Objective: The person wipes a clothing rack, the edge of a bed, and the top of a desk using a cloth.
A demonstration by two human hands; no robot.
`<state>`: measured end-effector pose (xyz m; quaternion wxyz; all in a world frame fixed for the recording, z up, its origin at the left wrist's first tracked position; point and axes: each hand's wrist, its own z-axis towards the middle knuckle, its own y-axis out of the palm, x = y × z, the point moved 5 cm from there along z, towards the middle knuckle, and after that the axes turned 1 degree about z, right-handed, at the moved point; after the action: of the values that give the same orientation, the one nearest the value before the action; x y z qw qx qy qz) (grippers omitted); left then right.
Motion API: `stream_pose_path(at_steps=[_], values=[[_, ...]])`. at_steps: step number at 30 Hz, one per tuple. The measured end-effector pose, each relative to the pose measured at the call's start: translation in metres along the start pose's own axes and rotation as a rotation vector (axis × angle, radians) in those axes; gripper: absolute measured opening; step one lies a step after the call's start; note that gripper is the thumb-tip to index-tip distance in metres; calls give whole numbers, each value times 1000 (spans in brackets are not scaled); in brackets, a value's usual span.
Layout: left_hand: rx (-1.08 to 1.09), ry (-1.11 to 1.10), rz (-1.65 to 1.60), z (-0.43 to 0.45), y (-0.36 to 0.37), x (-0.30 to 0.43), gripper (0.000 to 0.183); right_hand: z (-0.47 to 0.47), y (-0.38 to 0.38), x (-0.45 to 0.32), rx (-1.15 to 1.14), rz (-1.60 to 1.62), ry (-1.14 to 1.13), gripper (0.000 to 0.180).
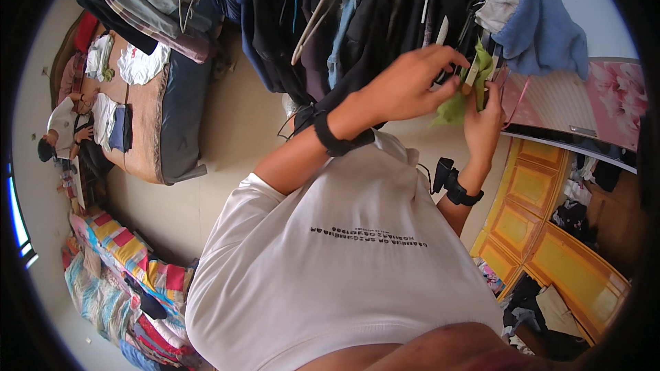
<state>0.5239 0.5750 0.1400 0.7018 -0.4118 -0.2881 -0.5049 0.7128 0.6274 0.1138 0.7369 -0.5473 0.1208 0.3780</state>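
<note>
A bright green cloth (451, 109) hangs at the right end of a row of dark hanging clothes (268, 36). My right hand (483, 118) is below its right side, with thumb and fingers closed on the cloth beside a pale, flat hanger part (471, 73). From the left reaches my left hand (412, 82), its thumb and fingers apart around the cloth's upper left edge, close to the same hanger part. Some of its fingertips are hard to make out. A blue fleecy garment with a pale lining (541, 26) hangs just right of the cloth.
Empty hangers (317, 18) stick out among the clothes. At left is a bed (147, 113) with folded garments, where another person (64, 118) handles cloth. A patchwork quilt (121, 239) lies lower left. A yellow-panelled wooden cabinet (528, 206) with clothes inside stands at right.
</note>
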Motion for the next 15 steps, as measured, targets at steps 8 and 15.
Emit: stream_pose_path(at_steps=[8, 15], values=[[-92, 40, 40, -8, 56, -25, 54, 5, -11, 7, 152, -59, 61, 21], [-85, -208, -36, -1, 60, -39, 60, 34, -4, -18, 134, 60, -173, 24]])
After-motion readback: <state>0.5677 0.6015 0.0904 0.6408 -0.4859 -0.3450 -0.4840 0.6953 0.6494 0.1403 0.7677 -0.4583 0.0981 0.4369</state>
